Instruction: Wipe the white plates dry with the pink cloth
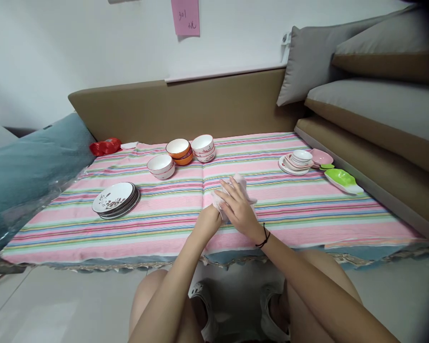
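Observation:
A crumpled white cloth (240, 180) is between my hands above the front middle of a striped cover (171, 228). My left hand (208, 222) is closed at the cloth's left side, its fingertips hidden in the folds. Across the top of the cloth lies my right hand (238, 207), fingers stretched and spread. Whether anything is inside the cloth I cannot tell. Beyond my hands stand white bowls (160, 165), orange bowls (178, 148) and another stack of white bowls (203, 146). Leftward is a stack of flower-patterned plates (114, 198).
On the right sit small white bowls (301, 156) stacked on plates, a pink dish (321, 157) and a green leaf-shaped dish (343, 180). A red bundle (106, 146) lies at back left. Grey cushions (379, 105) bound the right side; a brown backrest (186, 109) closes the rear.

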{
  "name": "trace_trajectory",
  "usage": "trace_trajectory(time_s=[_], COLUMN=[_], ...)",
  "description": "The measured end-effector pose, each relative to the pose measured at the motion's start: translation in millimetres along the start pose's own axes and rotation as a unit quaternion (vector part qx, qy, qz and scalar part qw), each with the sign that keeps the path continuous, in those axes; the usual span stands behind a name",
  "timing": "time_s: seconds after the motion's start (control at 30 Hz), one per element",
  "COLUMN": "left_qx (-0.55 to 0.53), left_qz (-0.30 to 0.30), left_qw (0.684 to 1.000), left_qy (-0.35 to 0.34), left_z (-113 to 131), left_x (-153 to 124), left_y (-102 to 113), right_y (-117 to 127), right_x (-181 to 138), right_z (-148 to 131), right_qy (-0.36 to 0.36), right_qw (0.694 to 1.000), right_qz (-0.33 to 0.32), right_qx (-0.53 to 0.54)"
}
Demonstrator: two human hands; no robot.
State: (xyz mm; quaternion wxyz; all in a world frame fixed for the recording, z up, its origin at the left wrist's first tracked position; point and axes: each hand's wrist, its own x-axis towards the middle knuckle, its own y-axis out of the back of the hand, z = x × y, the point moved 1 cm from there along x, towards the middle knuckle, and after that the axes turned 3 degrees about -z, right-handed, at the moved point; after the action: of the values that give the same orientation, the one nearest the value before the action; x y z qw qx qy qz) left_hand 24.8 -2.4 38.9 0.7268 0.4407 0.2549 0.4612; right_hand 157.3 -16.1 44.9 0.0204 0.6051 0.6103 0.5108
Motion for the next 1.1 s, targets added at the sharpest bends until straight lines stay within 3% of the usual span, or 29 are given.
trace_trajectory(time_s=[0.2, 0.3, 0.4, 0.47, 0.5, 0.57, 0.7, 0.8, 0.97, 1.1], left_qx=[-0.029, -0.049, -0.040, -0.021, -0.016, -0.014, -0.009, 0.003, 0.019, 0.016], left_qz=[-0.008, -0.016, -0.030, -0.037, -0.037, -0.030, -0.012, 0.002, -0.001, 0.003], left_qw=[0.999, 0.996, 0.997, 0.998, 0.998, 0.998, 0.998, 0.999, 1.000, 1.000], left_qy=[-0.037, -0.070, -0.067, -0.053, -0.052, -0.062, -0.058, -0.033, -0.003, -0.015], left_z=[11, 17, 19, 19, 19, 19, 17, 12, 3, 3], left_x=[-2, -3, -4, -5, -5, -6, -6, -4, 0, 1], left_y=[7, 10, 11, 10, 9, 8, 5, 2, -1, -1], right_y=[-2, -5, -8, -7, -6, -3, 5, 7, 2, 5], right_x=[6, 6, 2, -1, -1, -2, 0, 0, -2, 3], right_z=[38, 56, 67, 70, 70, 65, 40, 17, -2, 6], right_qy=[-0.136, -0.233, -0.333, -0.360, -0.358, -0.326, -0.199, -0.096, 0.041, 0.003], right_qw=[0.974, 0.927, 0.856, 0.824, 0.823, 0.849, 0.931, 0.970, 0.990, 0.991], right_qz=[0.135, 0.185, 0.193, 0.190, 0.190, 0.197, 0.204, 0.166, 0.082, 0.102], right_qx=[0.120, 0.227, 0.344, 0.394, 0.398, 0.366, 0.227, 0.147, 0.103, 0.091])
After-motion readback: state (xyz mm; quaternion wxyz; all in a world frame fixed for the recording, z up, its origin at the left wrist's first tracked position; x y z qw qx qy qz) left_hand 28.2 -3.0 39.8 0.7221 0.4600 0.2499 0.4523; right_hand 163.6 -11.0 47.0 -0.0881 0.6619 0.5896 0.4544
